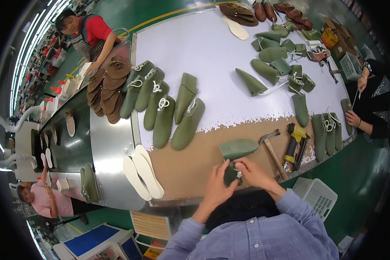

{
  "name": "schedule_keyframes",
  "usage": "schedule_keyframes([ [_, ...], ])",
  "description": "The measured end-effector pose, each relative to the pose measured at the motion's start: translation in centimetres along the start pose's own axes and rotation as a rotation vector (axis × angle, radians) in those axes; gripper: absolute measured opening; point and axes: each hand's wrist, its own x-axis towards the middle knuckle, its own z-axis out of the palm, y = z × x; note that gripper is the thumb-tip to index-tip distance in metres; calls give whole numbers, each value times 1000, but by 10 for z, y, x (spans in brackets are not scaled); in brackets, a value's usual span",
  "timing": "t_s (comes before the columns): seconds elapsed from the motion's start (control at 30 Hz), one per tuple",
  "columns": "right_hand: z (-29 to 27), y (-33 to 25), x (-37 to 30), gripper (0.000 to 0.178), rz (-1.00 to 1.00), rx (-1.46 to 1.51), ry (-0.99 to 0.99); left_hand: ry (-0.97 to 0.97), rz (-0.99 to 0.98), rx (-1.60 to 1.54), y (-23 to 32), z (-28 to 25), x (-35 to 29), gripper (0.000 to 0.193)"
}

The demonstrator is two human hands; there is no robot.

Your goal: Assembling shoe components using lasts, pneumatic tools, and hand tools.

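Both hands meet at the near edge of the counter [190, 169]: the left hand [216, 185] has its grip clamped around a small dark green shoe form [231, 173], and the right hand [252, 171] pinches a pale bit at its top. Which way that form points cannot be told. Just beyond lies a green shoe form [238, 148], long axis left-right. A hammer [274, 152] and yellow power tool [294, 143] lie to the right, white insoles [143, 172] to the left.

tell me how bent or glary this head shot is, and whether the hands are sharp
Head view: strong fisheye, the table edge bows and the corners go black; glare streaks the steel conveyor; left hand and right hand on the green shoe last are fairly sharp.
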Motion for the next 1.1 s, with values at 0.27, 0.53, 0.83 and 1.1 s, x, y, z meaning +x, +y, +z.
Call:
schedule_keyframes([
  [0.27, 46, -131, -52, 19, -693, 23, -166, 5, 661, 110, -15, 4, 41, 12],
  [0.53, -12, -91, -47, 14, -149, 711, -237, 412, 248, 660, -21, -55, 9, 24],
  [0.83, 3, -13, -49, 18, 20, 702, 151, -42, 467, 8, 1, 21, -25, 48],
  [1.1, 13, 18, -63, 18, 292, 876, -156, 349, 335, -241, -21, 75, -75, 25],
])
